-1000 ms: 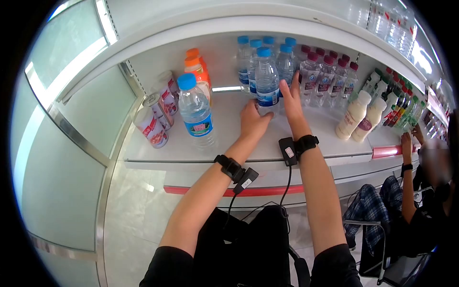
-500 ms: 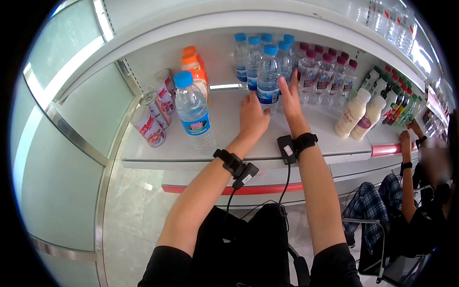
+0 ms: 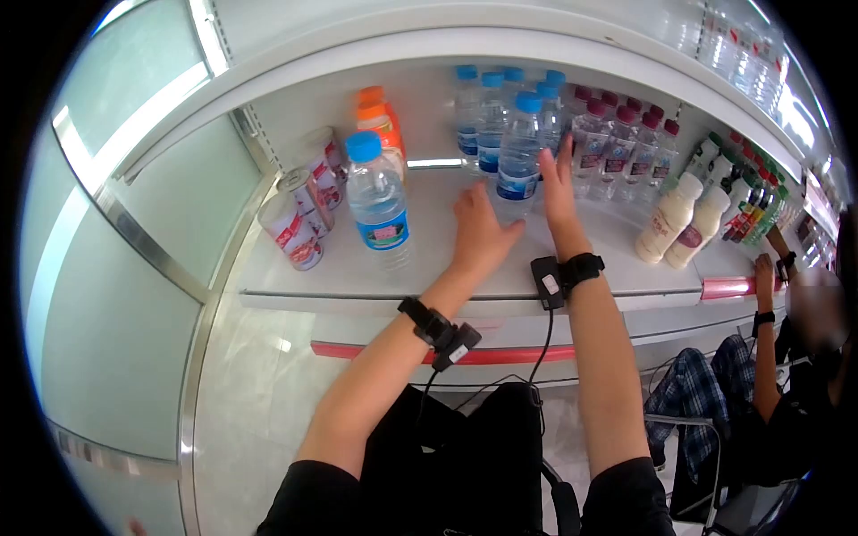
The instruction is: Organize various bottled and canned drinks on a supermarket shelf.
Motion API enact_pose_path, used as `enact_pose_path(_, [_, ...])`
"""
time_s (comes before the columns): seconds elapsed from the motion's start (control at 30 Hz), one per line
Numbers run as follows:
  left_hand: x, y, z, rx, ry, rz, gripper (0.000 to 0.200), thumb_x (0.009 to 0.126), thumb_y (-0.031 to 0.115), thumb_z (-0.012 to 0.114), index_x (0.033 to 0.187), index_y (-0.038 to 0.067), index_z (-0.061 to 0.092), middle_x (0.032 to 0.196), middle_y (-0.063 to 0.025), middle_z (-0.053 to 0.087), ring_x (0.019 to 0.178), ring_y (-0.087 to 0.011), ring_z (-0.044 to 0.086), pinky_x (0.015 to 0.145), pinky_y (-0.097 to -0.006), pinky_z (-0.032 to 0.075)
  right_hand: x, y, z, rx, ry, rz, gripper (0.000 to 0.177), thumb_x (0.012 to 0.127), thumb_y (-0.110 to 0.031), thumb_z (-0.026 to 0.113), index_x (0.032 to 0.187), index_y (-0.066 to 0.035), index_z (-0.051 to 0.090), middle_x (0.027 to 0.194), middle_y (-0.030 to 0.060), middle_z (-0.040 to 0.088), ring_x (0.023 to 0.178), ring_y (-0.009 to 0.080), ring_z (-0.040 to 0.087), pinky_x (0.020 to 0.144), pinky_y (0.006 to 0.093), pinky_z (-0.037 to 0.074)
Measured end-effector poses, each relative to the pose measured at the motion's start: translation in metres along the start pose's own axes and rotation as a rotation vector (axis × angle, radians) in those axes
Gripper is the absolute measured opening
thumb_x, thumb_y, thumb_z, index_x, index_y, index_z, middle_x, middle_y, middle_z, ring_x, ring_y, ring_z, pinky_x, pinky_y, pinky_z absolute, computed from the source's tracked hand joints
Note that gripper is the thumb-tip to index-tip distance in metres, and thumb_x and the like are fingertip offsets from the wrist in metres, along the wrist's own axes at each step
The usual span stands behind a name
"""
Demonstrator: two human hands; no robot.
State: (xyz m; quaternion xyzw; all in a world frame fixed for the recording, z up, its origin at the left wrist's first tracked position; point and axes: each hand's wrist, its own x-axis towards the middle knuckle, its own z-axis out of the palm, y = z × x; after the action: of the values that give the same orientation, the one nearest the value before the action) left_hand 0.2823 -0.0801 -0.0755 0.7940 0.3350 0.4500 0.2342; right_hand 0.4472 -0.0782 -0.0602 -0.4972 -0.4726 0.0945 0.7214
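Note:
A clear water bottle with a blue cap (image 3: 519,156) stands upright at the front of the blue-capped group, between my two hands. My left hand (image 3: 483,228) is open in front of it and to its left, thumb apart from the fingers. At the bottle's right side my right hand (image 3: 559,192) is open, fingers pointing up; whether it touches the bottle I cannot tell. Left of my hands stands a larger blue-capped bottle (image 3: 379,205). Several dark-red-capped bottles (image 3: 617,147) stand behind and right of my right hand.
Cans (image 3: 290,234) and orange-capped bottles (image 3: 382,125) stand on the shelf's (image 3: 447,279) left part. Two cream-coloured bottles (image 3: 668,217) and several green and dark bottles are to the right. An upper shelf (image 3: 429,45) overhangs. A co-worker (image 3: 786,384) sits at the right.
My left hand has drawn slightly back from the front bottle, opening a gap. My right hand remains beside the bottle. The whole view has shifted slightly, moving the shelf contents rightward in the picture.

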Motion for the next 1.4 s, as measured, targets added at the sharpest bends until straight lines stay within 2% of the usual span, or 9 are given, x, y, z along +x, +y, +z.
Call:
enact_pose_path(0.2, [-0.090,0.025,-0.051,-0.182,0.078,0.327,0.049,0.080,0.008,0.070,0.126,0.002,0.053,0.130,-0.0214,0.049,0.112,-0.0344,0.051,0.081,-0.0352,0.047,0.016,0.038,-0.018,-0.154,0.029,-0.085,0.077,0.103,-0.047,0.043,0.157,-0.004,0.010,0.164,0.0141,0.008,0.151,0.0248,0.009,0.121,0.0354,0.012])
enact_pose_path(0.3, [-0.122,0.017,-0.078,-0.113,0.164,0.520,0.042,0.078,0.007,0.072,0.117,0.003,0.059,0.129,-0.0187,0.049,0.108,-0.0350,0.054,0.092,-0.0429,0.045,0.009,0.029,-0.015,0.039,0.052,-0.025,0.077,0.103,-0.049,0.043,0.157,-0.004,0.012,0.164,0.0141,0.010,0.150,0.0251,0.014,0.120,0.0356,0.015])
enact_pose_path(0.33, [-0.125,0.010,-0.089,0.014,0.246,0.581,0.052,0.075,0.007,0.074,0.123,0.004,0.054,0.131,-0.0201,0.048,0.114,-0.0331,0.049,0.085,-0.0388,0.045,0.008,0.027,-0.013,0.105,0.055,-0.007,0.077,0.102,-0.050,0.043,0.157,-0.004,0.012,0.164,0.0140,0.011,0.149,0.0252,0.016,0.120,0.0357,0.017])
enact_pose_path(0.5, [-0.094,-0.016,-0.127,0.126,0.611,0.459,0.075,0.074,0.013,0.079,0.136,0.002,0.038,0.134,-0.0236,0.041,0.121,-0.0346,0.041,0.091,-0.0436,0.041,0.013,0.033,-0.014,0.057,0.031,-0.021,0.072,0.104,-0.049,0.037,0.157,-0.005,0.015,0.164,0.0112,0.013,0.150,0.0236,0.015,0.121,0.0355,0.012])
enact_pose_path(0.8, [-0.069,-0.048,-0.119,0.051,0.441,0.152,0.085,0.073,0.028,0.084,0.136,-0.003,0.036,0.118,-0.0250,0.057,0.107,-0.0408,0.059,0.090,-0.0449,0.048,0.006,0.021,-0.021,0.046,-0.033,0.005,0.073,0.104,-0.056,0.028,0.157,-0.007,0.015,0.163,0.0119,0.016,0.151,0.0246,0.014,0.121,0.0403,0.009])
enact_pose_path(1.0, [-0.069,-0.047,-0.122,0.075,0.439,0.144,0.081,0.072,0.028,0.084,0.133,-0.003,0.041,0.116,-0.0222,0.059,0.104,-0.0394,0.060,0.088,-0.0448,0.049,-0.010,0.000,-0.034,0.037,-0.093,-0.003,0.078,0.102,-0.062,0.027,0.157,-0.008,0.015,0.163,0.0139,0.018,0.150,0.0288,0.017,0.120,0.0456,0.012])
enact_pose_path(1.1, [-0.070,-0.047,-0.122,0.035,0.474,0.169,0.079,0.072,0.028,0.083,0.132,-0.002,0.043,0.114,-0.0202,0.059,0.102,-0.0380,0.061,0.086,-0.0446,0.049,-0.031,-0.018,-0.048,-0.005,-0.039,0.072,0.076,0.102,-0.060,0.031,0.157,-0.009,0.017,0.162,0.0131,0.019,0.150,0.0276,0.017,0.120,0.0441,0.013])
enact_pose_path(1.3, [-0.071,-0.047,-0.122,0.045,0.471,0.147,0.081,0.071,0.030,0.083,0.134,-0.002,0.042,0.112,-0.0184,0.059,0.098,-0.0372,0.061,0.083,-0.0431,0.050,-0.075,-0.060,-0.048,-0.122,0.114,0.002,0.064,0.103,-0.047,0.043,0.152,-0.008,0.029,0.151,0.0144,0.040,0.139,0.0277,0.038,0.112,0.0432,0.030])
enact_pose_path(1.4, [-0.072,-0.047,-0.125,0.019,0.468,0.173,0.082,0.071,0.031,0.083,0.135,-0.002,0.042,0.115,-0.0193,0.060,0.100,-0.0376,0.061,0.082,-0.0432,0.050,-0.098,-0.085,-0.017,-0.375,-0.110,-0.159,0.066,0.092,-0.030,0.064,0.147,-0.007,0.035,0.139,0.0124,0.050,0.126,0.0263,0.049,0.097,0.0393,0.043])
